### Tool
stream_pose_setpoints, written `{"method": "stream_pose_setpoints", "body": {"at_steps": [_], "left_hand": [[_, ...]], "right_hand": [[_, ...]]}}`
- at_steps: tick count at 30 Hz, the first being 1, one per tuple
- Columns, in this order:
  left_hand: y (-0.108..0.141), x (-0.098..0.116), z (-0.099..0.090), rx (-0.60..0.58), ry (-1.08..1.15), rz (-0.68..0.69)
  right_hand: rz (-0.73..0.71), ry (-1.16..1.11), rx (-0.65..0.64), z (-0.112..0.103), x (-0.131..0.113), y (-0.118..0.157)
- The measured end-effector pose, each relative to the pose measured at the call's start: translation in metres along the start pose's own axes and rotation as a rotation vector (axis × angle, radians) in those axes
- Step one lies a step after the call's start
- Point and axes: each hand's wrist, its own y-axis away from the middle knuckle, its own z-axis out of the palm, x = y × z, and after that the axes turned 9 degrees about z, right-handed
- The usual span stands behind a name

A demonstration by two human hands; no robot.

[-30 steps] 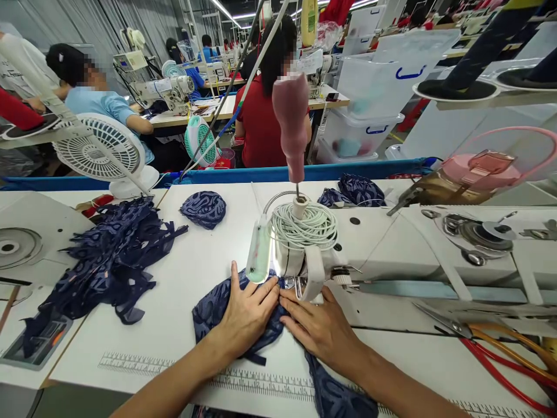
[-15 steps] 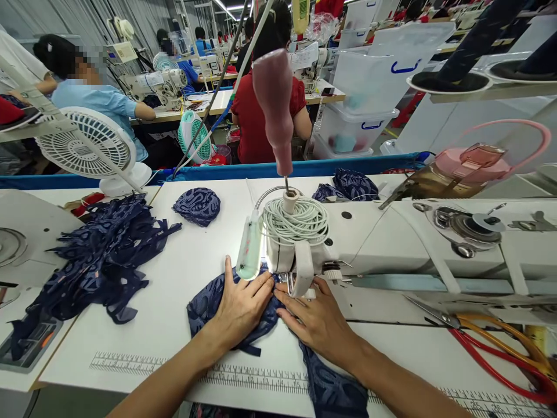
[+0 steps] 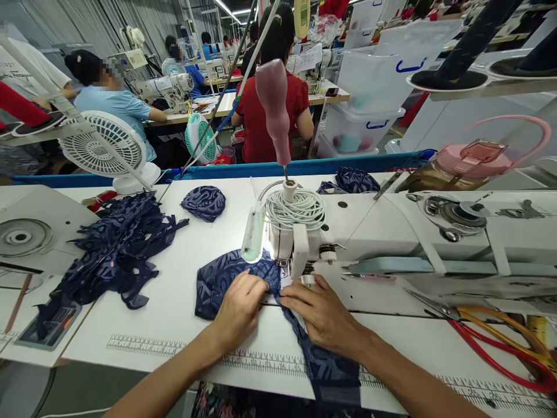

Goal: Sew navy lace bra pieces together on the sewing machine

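Note:
Navy patterned fabric (image 3: 215,284) lies on the white table under the needle area of the sewing machine (image 3: 348,217). Its edge runs beneath the presser foot (image 3: 284,270), and a further length hangs toward the table's front edge. To the left of the foot, my left hand (image 3: 240,305) is closed, fingers curled on the fabric edge. My right hand (image 3: 319,313) is just right of and in front of the foot, fingers together, thumb and fingertips pinching the fabric edge. The fingertips of both hands partly hide the cloth they hold.
Left of the hands lies a heap of navy strips (image 3: 117,249); a folded navy piece (image 3: 203,203) is behind. Scissors (image 3: 509,342) with red and orange handles lie at right. A ruler strip (image 3: 261,361) runs along the front. A pink-lidded bottle (image 3: 470,159) stands behind the machine.
My left hand has drawn back toward me, its spread fingers now curled. The fabric at left lies flatter and more exposed. My right hand has shifted slightly toward me. The view has turned slightly left.

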Motion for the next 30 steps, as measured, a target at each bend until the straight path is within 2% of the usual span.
{"method": "stream_pose_setpoints", "body": {"at_steps": [3, 5, 7, 11, 13, 16, 21, 26, 30], "left_hand": [[-0.009, -0.016, -0.001, 0.044, 0.034, -0.035], [-0.013, -0.020, -0.003, -0.012, -0.003, 0.001], [-0.015, -0.019, -0.005, -0.054, -0.083, 0.088], [-0.015, -0.010, -0.006, 0.046, -0.237, 0.205], [-0.015, -0.007, -0.004, 0.020, -0.247, 0.234], [-0.013, -0.004, 0.001, -0.034, -0.249, 0.242], [-0.008, -0.011, 0.008, -0.013, -0.243, 0.241], [-0.020, -0.025, 0.008, -0.034, -0.236, 0.275], [-0.023, -0.020, 0.008, -0.017, -0.261, 0.276]], "right_hand": [[-0.002, 0.039, -0.028, -0.001, -0.003, -0.001], [-0.004, 0.050, -0.042, -0.002, -0.005, -0.002], [-0.007, 0.037, -0.054, -0.003, -0.006, -0.003], [0.005, -0.007, -0.051, -0.002, -0.004, -0.002], [0.011, -0.007, -0.042, -0.001, -0.004, -0.001], [0.006, 0.028, -0.043, 0.001, -0.005, 0.002], [0.002, 0.045, -0.037, 0.001, -0.005, 0.003], [0.035, 0.047, -0.055, 0.002, -0.001, 0.003], [0.052, 0.076, -0.044, 0.003, -0.001, 0.003]]}}
